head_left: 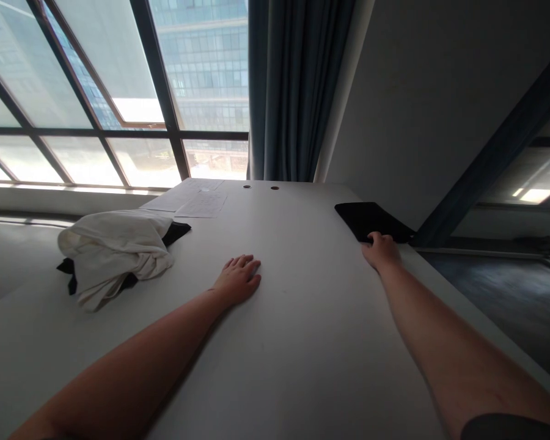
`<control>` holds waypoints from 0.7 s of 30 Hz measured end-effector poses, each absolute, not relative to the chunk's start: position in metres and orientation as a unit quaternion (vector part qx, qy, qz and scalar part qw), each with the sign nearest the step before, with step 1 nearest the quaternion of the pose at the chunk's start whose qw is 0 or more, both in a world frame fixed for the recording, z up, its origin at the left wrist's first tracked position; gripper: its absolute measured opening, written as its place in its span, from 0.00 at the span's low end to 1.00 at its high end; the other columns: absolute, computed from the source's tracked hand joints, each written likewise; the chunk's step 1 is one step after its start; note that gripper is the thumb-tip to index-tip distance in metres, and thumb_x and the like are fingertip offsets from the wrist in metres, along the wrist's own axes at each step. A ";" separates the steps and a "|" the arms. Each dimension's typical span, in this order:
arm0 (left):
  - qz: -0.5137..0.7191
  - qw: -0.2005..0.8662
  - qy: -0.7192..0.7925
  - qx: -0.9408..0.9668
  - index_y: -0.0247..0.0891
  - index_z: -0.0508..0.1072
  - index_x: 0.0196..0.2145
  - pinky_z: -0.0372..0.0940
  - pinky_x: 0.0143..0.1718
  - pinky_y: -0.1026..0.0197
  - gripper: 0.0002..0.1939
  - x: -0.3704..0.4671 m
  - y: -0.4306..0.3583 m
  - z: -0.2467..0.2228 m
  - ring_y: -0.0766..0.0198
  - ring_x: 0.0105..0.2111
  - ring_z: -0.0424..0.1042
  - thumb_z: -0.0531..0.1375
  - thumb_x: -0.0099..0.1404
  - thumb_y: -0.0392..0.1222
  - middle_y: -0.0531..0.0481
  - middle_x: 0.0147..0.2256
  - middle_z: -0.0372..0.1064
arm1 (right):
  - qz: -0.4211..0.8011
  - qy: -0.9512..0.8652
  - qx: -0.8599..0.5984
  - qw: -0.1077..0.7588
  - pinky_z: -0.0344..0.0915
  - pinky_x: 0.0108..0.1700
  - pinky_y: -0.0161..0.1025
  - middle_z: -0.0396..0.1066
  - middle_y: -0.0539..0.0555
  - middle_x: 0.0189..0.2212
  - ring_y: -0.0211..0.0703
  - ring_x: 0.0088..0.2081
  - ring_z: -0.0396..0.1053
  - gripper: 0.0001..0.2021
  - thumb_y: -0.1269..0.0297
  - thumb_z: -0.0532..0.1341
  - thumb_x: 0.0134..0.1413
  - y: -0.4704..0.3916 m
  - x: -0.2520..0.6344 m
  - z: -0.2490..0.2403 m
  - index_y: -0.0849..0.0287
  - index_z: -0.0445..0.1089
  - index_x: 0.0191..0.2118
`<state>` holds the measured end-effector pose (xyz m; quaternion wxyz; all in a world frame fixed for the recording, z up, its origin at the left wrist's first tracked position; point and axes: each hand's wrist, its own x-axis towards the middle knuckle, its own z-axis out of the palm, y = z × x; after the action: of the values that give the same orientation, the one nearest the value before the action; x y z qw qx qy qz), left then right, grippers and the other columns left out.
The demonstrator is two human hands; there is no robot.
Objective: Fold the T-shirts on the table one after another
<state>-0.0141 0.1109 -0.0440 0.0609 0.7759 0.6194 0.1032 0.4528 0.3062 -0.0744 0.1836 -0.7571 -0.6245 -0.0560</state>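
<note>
Gripping black flat item point(373, 221): right hand point(381, 252) | left hand point(237, 279): open (palm down) | white table point(297, 305)

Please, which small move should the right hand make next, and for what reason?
Probably draw the black flat item slightly inward: the right hand grips its near edge, it lies close to the right side of the table, and the left hand holds nothing.

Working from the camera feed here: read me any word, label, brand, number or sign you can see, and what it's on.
None readable.
Papers: faint marks, too small to read.
Black flat item at the right hand: no text visible.
</note>
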 end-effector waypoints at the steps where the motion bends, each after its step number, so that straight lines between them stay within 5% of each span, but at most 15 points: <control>1: 0.103 0.061 0.618 0.777 0.45 0.66 0.68 0.46 0.74 0.43 0.28 -0.014 0.111 -0.044 0.49 0.72 0.55 0.51 0.75 0.52 0.44 0.71 0.57 | -0.060 -0.629 -0.752 0.190 0.63 0.61 0.52 0.64 0.68 0.58 0.61 0.58 0.67 0.27 0.59 0.60 0.61 0.303 0.450 -0.075 0.57 0.69 0.65; 5: 0.100 0.058 0.619 0.777 0.45 0.66 0.68 0.46 0.74 0.43 0.28 -0.013 0.111 -0.045 0.49 0.72 0.54 0.51 0.75 0.52 0.44 0.71 0.57 | -0.049 -0.671 -0.721 0.168 0.61 0.65 0.53 0.56 0.64 0.67 0.62 0.62 0.64 0.25 0.53 0.56 0.67 0.298 0.441 -0.076 0.50 0.72 0.65; 21: 0.096 0.060 0.624 0.773 0.46 0.65 0.69 0.46 0.74 0.43 0.28 -0.013 0.112 -0.044 0.49 0.72 0.54 0.51 0.74 0.52 0.45 0.71 0.56 | 0.000 -0.656 -0.743 0.135 0.59 0.68 0.53 0.52 0.63 0.73 0.63 0.67 0.60 0.28 0.56 0.52 0.69 0.308 0.439 -0.075 0.59 0.68 0.69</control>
<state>-0.0130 0.1118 -0.0444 0.0603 0.7729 0.6243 0.0956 0.4394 0.3077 -0.0750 0.1348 -0.7428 -0.6558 -0.0003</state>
